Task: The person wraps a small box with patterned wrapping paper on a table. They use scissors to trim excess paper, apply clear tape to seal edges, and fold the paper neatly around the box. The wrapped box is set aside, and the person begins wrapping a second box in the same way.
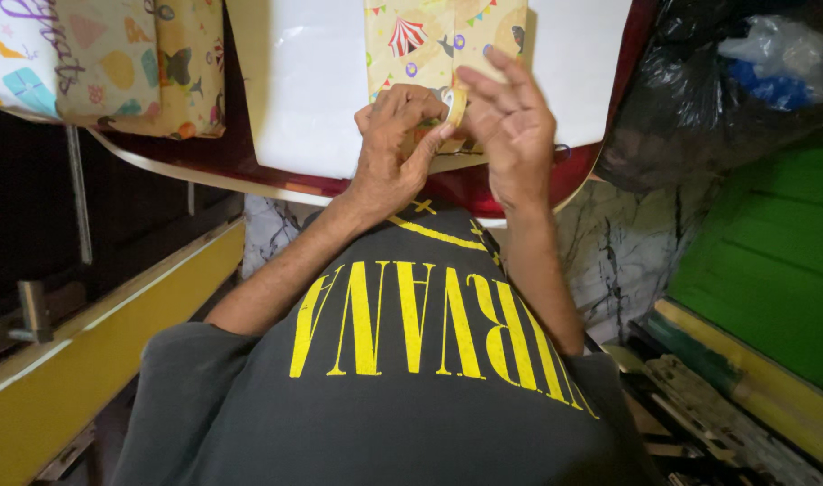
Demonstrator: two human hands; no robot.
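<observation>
Right between both hands [456, 135], tape roll [455, 104]

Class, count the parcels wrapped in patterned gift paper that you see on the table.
2. One wrapped parcel lies on the white sheet just beyond both hands; another wrapped parcel sits at the table's far left corner. Others may lie outside the picture.

I saw a small roll of tape [454, 105] with a glossy plastic sheen, a box in matt printed wrapping paper [429, 36] resting on a smooth white paper sheet [308, 81], and more wrapped parcels [105, 63] in the same dull paper. The black bag [699, 99] looked like shiny crinkled plastic; the shirt [384, 405] was soft matt cloth
</observation>
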